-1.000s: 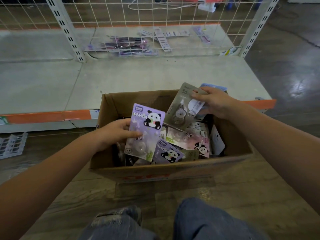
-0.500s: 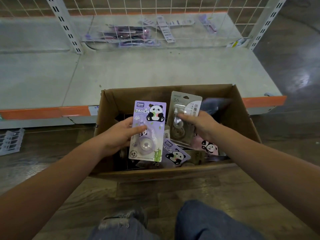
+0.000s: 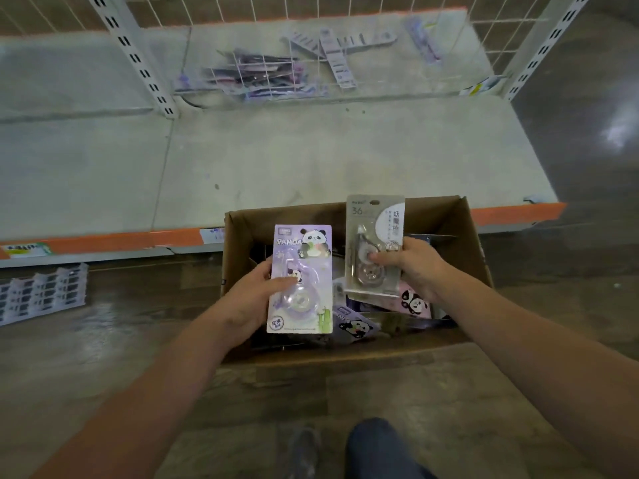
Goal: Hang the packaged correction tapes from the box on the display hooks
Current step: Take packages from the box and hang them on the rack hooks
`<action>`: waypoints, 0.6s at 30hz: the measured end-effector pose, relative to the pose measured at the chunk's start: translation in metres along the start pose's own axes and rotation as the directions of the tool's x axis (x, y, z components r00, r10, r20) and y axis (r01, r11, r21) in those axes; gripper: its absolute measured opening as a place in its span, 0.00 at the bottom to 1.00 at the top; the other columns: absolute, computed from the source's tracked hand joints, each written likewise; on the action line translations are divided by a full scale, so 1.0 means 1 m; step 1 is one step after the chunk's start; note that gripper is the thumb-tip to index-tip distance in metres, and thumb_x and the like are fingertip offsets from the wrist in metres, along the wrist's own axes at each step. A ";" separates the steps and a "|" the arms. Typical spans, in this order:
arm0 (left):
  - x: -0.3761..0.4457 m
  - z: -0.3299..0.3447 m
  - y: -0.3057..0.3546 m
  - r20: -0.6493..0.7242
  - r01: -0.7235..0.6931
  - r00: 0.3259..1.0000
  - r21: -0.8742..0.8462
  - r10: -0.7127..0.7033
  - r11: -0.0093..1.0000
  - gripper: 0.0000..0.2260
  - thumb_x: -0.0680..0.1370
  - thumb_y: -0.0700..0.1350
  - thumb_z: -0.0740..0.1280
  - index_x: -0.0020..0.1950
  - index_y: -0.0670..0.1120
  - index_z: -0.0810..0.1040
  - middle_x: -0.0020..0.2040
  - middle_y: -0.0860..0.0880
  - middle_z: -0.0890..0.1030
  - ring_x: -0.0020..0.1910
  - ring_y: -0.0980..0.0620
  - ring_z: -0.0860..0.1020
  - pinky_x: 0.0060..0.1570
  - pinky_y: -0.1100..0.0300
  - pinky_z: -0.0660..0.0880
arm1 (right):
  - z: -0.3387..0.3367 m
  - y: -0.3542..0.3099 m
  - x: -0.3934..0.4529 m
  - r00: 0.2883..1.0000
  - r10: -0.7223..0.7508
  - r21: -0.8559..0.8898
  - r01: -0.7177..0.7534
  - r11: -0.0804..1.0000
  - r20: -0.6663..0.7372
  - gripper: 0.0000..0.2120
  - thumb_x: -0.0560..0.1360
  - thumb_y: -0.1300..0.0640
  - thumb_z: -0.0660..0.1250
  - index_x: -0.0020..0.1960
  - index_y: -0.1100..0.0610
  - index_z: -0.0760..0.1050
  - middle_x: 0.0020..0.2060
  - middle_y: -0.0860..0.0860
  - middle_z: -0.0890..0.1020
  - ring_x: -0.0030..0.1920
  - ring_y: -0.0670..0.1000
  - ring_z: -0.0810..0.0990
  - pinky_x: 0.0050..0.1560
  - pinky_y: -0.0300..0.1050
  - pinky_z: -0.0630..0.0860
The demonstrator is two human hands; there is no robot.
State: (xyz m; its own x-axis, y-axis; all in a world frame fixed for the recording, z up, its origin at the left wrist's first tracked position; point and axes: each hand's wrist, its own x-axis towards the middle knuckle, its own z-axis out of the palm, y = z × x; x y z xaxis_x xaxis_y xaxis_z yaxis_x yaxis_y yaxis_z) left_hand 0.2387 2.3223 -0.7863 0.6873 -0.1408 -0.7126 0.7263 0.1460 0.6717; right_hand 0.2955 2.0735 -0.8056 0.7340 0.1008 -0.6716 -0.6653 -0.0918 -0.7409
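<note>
An open cardboard box (image 3: 479, 250) stands on the floor against the low shelf. My left hand (image 3: 254, 293) grips a purple panda correction tape pack (image 3: 300, 278) by its left side, upright over the box. My right hand (image 3: 413, 264) holds a grey correction tape pack (image 3: 373, 233) marked 36, upright beside the purple one. More panda packs (image 3: 358, 324) lie loose in the box. No display hooks are visible; a white wire grid panel (image 3: 345, 15) rises behind the shelf.
The pale low shelf (image 3: 276, 157) with an orange front strip spreads ahead. Behind the grid lie several purple packs (image 3: 256, 76) and white price strips (image 3: 337, 53). A white plastic rack (image 3: 41, 292) lies on the floor at left. My knees show at the bottom.
Both hands have lifted their packs higher and held them upright, side by side. My right hand came in from the box's far right. The view has tilted up towards the shelf.
</note>
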 end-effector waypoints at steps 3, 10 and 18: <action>-0.039 0.013 0.021 -0.081 -0.022 0.996 0.005 0.022 1.000 0.13 0.78 0.43 0.65 0.63 0.50 0.73 0.51 0.48 0.84 0.47 0.47 0.84 0.41 0.56 0.80 | 0.001 -0.033 -0.043 0.998 0.034 0.159 -0.042 0.986 0.050 0.17 0.71 0.67 0.70 0.59 0.61 0.76 0.55 0.58 0.82 0.54 0.58 0.82 0.58 0.56 0.77; -0.156 0.050 0.077 -0.144 -0.089 0.987 -0.145 0.068 0.985 0.15 0.78 0.42 0.64 0.65 0.48 0.75 0.58 0.44 0.82 0.57 0.41 0.80 0.60 0.43 0.74 | 0.011 -0.111 -0.174 0.969 0.104 0.210 -0.151 0.966 0.223 0.13 0.72 0.66 0.67 0.57 0.58 0.77 0.48 0.54 0.85 0.48 0.53 0.84 0.51 0.52 0.81; -0.310 0.097 0.160 -0.174 -0.123 0.979 -0.107 0.103 0.987 0.13 0.78 0.41 0.65 0.63 0.48 0.76 0.56 0.45 0.83 0.55 0.43 0.81 0.57 0.44 0.76 | 0.009 -0.208 -0.325 0.961 0.078 0.264 -0.151 0.953 0.265 0.13 0.70 0.66 0.68 0.55 0.62 0.77 0.46 0.57 0.85 0.42 0.52 0.85 0.44 0.44 0.82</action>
State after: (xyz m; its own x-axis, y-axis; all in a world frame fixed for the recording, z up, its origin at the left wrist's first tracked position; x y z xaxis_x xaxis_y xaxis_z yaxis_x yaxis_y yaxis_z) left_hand 0.1429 2.2946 -0.4386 0.7464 0.0471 -0.6638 0.6311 0.2663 0.7286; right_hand 0.1937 2.0691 -0.4336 0.6171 0.3522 -0.7036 -0.7803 0.1590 -0.6048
